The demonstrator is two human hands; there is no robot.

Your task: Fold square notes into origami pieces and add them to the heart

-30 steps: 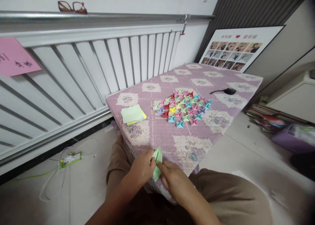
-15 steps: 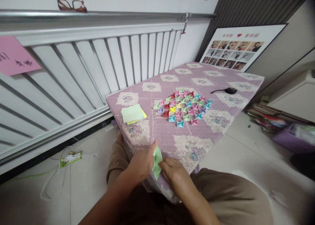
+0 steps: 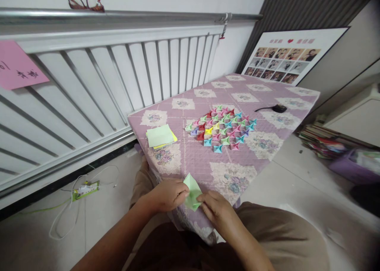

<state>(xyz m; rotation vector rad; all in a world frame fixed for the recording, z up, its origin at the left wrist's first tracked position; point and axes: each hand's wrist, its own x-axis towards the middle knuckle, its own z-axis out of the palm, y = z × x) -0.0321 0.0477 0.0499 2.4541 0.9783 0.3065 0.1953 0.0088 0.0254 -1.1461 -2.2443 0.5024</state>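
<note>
A light green paper [image 3: 192,191], creased and partly folded, is held between both hands at the near corner of the cloth-covered table. My left hand [image 3: 171,194] pinches its left edge with curled fingers. On the other side, my right hand [image 3: 216,208] grips the lower right edge between thumb and fingers. Farther up the table lies a stack of square papers [image 3: 161,136], green on top with yellow showing beneath. Several small folded paper pieces [image 3: 225,129] in red, pink, green, blue and yellow stand grouped mid-table.
A black object with a thin cord [image 3: 279,108] lies on the tablecloth [image 3: 202,164]. A white radiator [image 3: 118,77] runs along the left. On the floor are a power strip [image 3: 86,189] and, at right, a purple bin [image 3: 346,166].
My left hand has turned and moved slightly left, its fingers now curled at the paper's edge. The green paper has opened out and shows more of its creased face.
</note>
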